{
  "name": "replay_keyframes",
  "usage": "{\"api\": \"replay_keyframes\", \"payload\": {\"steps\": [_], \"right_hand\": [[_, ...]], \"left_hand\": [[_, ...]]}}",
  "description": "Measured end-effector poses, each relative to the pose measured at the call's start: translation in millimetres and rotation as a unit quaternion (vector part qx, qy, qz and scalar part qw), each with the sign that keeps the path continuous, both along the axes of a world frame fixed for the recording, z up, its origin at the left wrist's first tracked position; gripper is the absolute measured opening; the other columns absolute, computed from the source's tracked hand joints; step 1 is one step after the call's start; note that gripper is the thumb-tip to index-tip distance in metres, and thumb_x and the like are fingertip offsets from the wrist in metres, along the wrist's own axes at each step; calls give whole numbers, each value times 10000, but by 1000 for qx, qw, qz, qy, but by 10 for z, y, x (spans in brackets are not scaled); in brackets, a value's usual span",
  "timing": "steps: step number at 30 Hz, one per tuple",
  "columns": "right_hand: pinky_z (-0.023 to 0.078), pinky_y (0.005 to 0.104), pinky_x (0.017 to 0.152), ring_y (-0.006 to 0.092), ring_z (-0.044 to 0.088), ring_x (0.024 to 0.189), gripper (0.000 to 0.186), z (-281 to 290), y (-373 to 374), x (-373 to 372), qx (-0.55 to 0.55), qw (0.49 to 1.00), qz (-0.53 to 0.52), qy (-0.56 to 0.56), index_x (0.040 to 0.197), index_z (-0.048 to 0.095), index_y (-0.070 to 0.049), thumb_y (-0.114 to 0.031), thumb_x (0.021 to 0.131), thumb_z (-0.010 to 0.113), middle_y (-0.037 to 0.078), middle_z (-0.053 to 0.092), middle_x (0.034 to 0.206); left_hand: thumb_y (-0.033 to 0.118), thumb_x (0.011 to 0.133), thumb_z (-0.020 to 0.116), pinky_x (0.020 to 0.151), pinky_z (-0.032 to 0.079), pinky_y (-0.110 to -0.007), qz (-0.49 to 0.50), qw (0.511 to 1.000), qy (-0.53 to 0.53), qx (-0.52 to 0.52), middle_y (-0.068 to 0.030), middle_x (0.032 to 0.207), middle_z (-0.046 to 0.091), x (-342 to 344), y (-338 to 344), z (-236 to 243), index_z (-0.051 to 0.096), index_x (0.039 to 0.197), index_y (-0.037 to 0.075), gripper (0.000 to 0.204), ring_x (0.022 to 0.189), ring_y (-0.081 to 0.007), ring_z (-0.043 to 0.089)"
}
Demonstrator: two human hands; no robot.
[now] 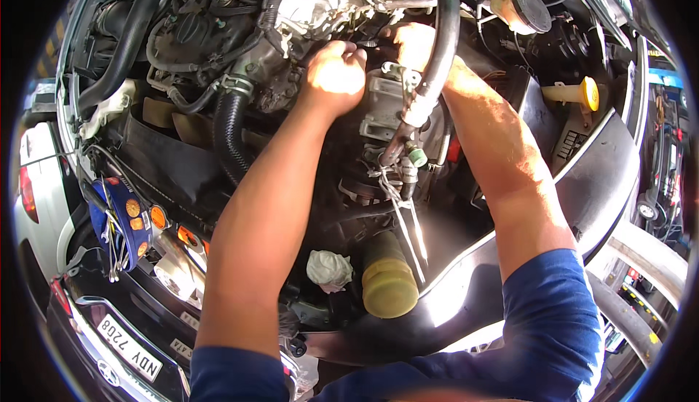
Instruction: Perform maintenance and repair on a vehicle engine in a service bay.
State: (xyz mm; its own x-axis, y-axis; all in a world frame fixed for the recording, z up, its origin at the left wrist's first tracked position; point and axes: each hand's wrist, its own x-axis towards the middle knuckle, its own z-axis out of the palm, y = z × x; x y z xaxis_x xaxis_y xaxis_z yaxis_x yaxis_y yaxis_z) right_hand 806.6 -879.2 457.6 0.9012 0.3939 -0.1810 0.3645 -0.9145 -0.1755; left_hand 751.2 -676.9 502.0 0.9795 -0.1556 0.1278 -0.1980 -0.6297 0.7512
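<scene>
Both of my arms reach deep into an open engine bay. My left hand (pixel 336 76) is curled like a fist against the engine's side, its fingertips turned out of sight. Across a narrow gap, my right hand (pixel 413 45) is bent in behind a thick dark hose (pixel 445 30), which covers part of it. Whatever either hand grips is hidden. Just below the hands sits a ribbed grey metal part (pixel 380 103). Under it hangs a metal pipe fitting with a green cap (pixel 417 157), and thin pale cords dangle from there.
A yellowish cylindrical container (pixel 389 285) and a crumpled white rag (pixel 329 269) lie near the front. At right are a yellow-capped filler (pixel 588 95) and a black-capped reservoir (pixel 529 10). A ribbed black hose (pixel 231 129) runs at left, beside a blue holder (pixel 120 220) with wrenches.
</scene>
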Motion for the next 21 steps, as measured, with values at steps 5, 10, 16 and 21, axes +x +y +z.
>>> {"api": "replay_keyframes", "payload": {"steps": [5,10,16,21], "right_hand": [[476,350,994,261,604,1152,517,27,34,137,57,994,20,91,1265,594,-192,-497,847,607,98,636,1244],[468,353,999,257,589,1174,559,-149,-81,46,81,994,-50,50,1277,581,-184,-541,848,619,103,614,1278],[525,397,806,317,676,868,306,-103,66,-3,169,972,49,-157,1004,681,-80,-305,803,732,126,701,841],[502,393,905,316,652,986,365,268,416,30,162,985,-20,57,1124,679,-80,-306,840,716,160,699,971]], "left_hand": [[137,838,563,815,510,-278,-340,746,-98,565,-35,854,735,756,-166,-819,737,839,146,175,875,-177,693],[207,847,508,837,514,-273,34,982,153,106,-76,947,736,669,-356,-1312,737,946,95,273,927,-193,687],[208,835,574,856,513,-290,31,957,287,17,-103,1072,716,819,-392,-1406,721,1046,111,275,1002,-195,686],[195,872,568,730,543,-294,17,974,212,-83,-129,921,716,761,83,-1580,657,1139,33,325,825,-214,691]]}}
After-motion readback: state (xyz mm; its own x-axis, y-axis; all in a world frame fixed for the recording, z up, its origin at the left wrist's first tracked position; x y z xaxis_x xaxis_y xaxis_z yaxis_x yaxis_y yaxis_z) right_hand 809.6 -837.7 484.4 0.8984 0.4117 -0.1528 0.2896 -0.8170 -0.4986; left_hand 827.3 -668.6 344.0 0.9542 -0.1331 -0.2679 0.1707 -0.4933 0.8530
